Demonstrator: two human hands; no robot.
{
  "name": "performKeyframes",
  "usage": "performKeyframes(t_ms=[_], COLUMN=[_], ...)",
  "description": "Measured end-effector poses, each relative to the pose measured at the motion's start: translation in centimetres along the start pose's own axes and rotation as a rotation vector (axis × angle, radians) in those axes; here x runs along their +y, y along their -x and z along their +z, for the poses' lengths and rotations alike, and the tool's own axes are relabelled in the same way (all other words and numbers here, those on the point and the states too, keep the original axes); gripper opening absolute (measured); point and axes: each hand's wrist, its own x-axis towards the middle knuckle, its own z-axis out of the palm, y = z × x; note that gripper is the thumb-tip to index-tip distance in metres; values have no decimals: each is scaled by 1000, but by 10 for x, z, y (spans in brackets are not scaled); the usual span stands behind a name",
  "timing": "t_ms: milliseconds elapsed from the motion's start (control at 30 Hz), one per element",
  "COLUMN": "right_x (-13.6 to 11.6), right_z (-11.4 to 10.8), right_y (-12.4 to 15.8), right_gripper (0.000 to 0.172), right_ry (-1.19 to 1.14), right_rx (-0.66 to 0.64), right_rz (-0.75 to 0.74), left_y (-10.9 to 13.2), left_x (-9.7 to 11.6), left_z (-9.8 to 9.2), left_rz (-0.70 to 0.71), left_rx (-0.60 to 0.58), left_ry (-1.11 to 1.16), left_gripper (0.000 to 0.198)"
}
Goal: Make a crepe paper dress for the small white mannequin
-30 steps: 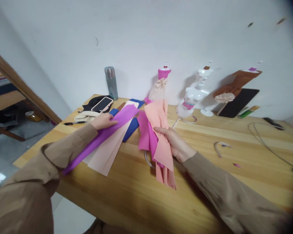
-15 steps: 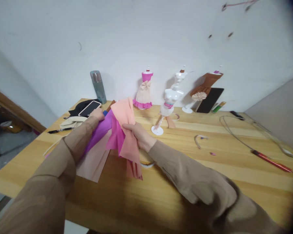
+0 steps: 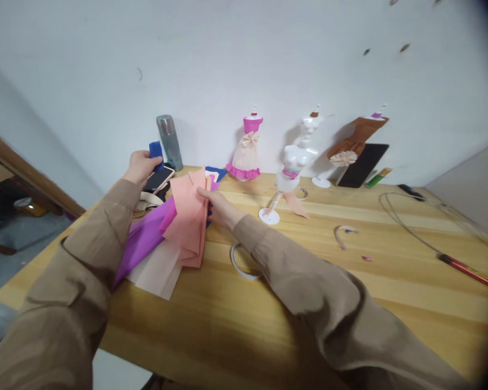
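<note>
Head view, wooden table (image 3: pixel 211 319), wall (image 3: pixel 211 65), peach sheets (image 3: pixel 187 216)

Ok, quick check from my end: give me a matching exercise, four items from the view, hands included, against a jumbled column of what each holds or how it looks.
Column one
1. Left hand
2. Right hand
3. Flask
4. Dark slab

Column two
A. Greyish, with a shiny top
B. Pinches peach sheets
C. Partly hidden behind a brown dress
D. Holds a small blue piece

Pairs: 1-D, 2-B, 3-A, 4-C
</note>
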Motion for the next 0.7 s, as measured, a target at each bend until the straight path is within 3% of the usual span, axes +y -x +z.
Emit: performKeyframes(t_ms=[67, 200, 300, 400, 467, 533, 600, 700], right_x=[0, -7, -14, -18, -16, -14, -16, -29], right_z=[-8, -27, -38, -43, -47, -54, -68, -102], right_y=[5, 20, 38, 57, 68, 76, 82, 90], right_gripper=[14, 23, 16, 26, 26, 23, 23, 17], right_ry=[40, 87, 79, 68, 112, 156, 195, 474], right_rx=[6, 1, -19, -99, -102, -41, 26, 120], right_rz=[19, 6, -13, -62, -107, -133, -135, -195], left_y=[8, 40, 79, 121, 144, 157, 161, 152], left_x=[13, 34, 40, 41, 41, 42, 42, 37], left_z=[-6, -6, 13, 43, 59, 67, 66, 56], left_rz=[-21, -182, -213, -205, -215, -178, -17, 291], left_rx=[-40, -357, -609, -900, -1011, -1069, -1062, -778], left_ry=[232, 620, 672, 645, 629, 564, 401, -19], left_gripper=[19, 14, 9, 9, 15, 20, 22, 23])
